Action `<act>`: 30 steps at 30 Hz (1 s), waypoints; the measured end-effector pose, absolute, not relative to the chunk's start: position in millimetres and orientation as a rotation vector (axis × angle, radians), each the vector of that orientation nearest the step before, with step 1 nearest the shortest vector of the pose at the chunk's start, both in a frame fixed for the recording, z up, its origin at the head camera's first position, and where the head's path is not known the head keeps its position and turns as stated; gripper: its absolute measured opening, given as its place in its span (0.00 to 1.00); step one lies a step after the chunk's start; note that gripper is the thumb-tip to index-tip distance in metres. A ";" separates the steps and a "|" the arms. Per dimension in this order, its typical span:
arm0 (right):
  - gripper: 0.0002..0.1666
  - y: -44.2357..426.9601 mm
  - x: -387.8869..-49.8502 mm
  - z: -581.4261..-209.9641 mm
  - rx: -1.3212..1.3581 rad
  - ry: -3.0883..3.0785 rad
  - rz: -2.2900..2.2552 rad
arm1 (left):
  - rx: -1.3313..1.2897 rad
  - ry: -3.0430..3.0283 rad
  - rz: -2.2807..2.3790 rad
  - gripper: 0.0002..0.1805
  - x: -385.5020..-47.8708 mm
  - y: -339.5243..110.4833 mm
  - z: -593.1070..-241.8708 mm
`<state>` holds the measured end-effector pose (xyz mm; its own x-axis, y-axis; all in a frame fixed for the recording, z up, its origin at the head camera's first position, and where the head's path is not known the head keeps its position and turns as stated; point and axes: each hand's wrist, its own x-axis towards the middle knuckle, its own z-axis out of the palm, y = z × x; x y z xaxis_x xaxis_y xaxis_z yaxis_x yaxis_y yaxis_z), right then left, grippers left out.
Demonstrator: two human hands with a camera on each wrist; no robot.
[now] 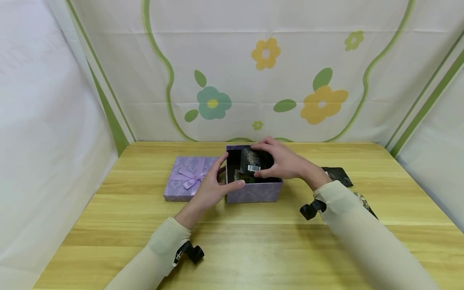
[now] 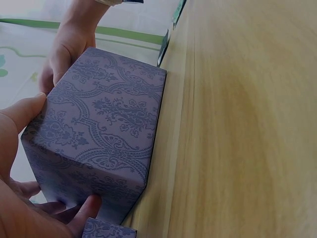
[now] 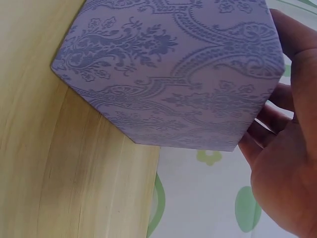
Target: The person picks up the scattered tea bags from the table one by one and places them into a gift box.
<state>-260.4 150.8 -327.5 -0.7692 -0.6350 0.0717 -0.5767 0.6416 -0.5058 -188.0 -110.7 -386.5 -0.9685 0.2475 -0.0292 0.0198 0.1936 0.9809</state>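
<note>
A purple patterned gift box (image 1: 252, 194) stands uncovered on the table, its inside dark. My left hand (image 1: 210, 188) holds its front left corner, with the thumb over the front rim and the fingers along the left side (image 2: 84, 198). Inside the box, my right hand (image 1: 284, 162) grips a flat black packet (image 1: 248, 158) with a white barcode label, between the thumb and the fingers. A greenish see-through packet (image 1: 246, 177) shows below it in the box. From the right wrist view, the box wall hides what the right fingers hold.
To the left of the box lies its purple lid (image 1: 177, 187) with a ribbon bow. A black packet (image 1: 340, 176) and a patterned packet (image 1: 364, 200) lie at the right, partly behind the right forearm. A printed cloth (image 1: 232, 60) hangs behind the wooden table (image 1: 253, 241).
</note>
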 end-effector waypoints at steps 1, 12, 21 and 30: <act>0.51 150.5 -260.7 -327.7 -1.016 2.745 -0.780 | 0.258 2.281 1.870 0.57 -187.7 -110.6 -385.9; 0.50 142.4 -261.4 -334.2 -1.082 2.790 -0.568 | 0.243 2.307 1.857 0.57 -186.2 -111.3 -385.5; 0.47 138.5 -260.9 -338.2 -1.155 2.832 -0.469 | 0.230 2.307 1.855 0.56 -185.7 -112.1 -385.8; 0.47 135.8 -261.4 -338.4 -1.150 2.830 -0.419 | 0.233 2.317 1.842 0.56 -185.5 -113.0 -384.9</act>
